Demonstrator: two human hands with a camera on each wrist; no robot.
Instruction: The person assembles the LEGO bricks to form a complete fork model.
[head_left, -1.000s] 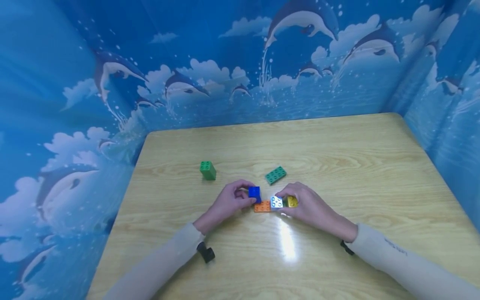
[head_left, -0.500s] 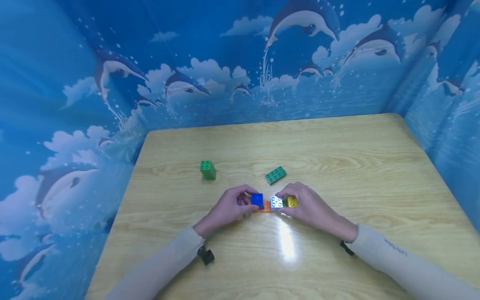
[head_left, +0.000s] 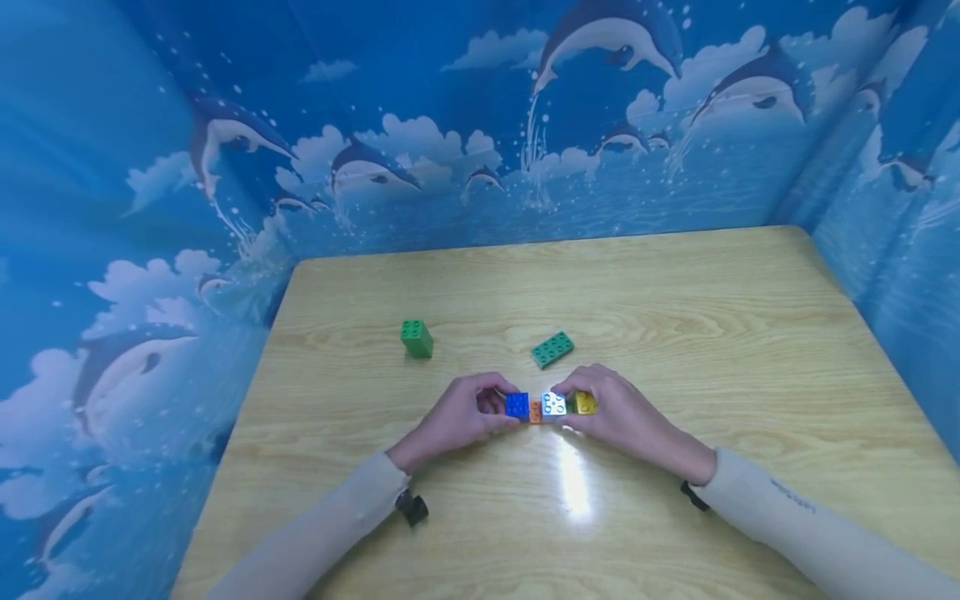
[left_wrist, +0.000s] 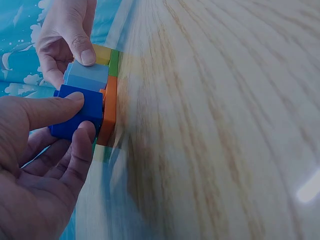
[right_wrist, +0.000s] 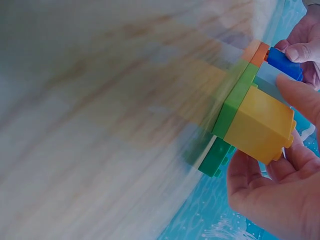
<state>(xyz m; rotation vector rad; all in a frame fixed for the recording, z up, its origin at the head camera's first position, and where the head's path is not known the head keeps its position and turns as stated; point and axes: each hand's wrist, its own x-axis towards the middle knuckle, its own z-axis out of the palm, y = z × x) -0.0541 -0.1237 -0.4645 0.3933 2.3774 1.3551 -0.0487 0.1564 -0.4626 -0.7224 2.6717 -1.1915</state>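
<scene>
My left hand (head_left: 459, 414) pinches a dark blue toy brick (head_left: 517, 405) between thumb and fingers. That brick stands over the left end of a flat orange brick (left_wrist: 110, 112); whether it is fully pressed on, I cannot tell. Beside it, my right hand (head_left: 611, 408) grips a light blue brick (left_wrist: 87, 76), which looks white from glare in the head view. A yellow brick (right_wrist: 260, 122) sits on a flat light green brick (right_wrist: 236, 102) that adjoins the orange one, partly under the right hand. Some orange studs show between the two blue bricks.
Behind the hands a flat dark green brick (head_left: 552, 349) lies on the wooden table (head_left: 480, 517). Further left stands a tall green brick stack (head_left: 417, 339). A dolphin-print curtain (head_left: 420, 183) rises along the table's back and sides.
My left hand has brought the dark blue brick right and toward the body, onto the orange one's left part, and levelled it studs up. The right hand has stayed in place.
</scene>
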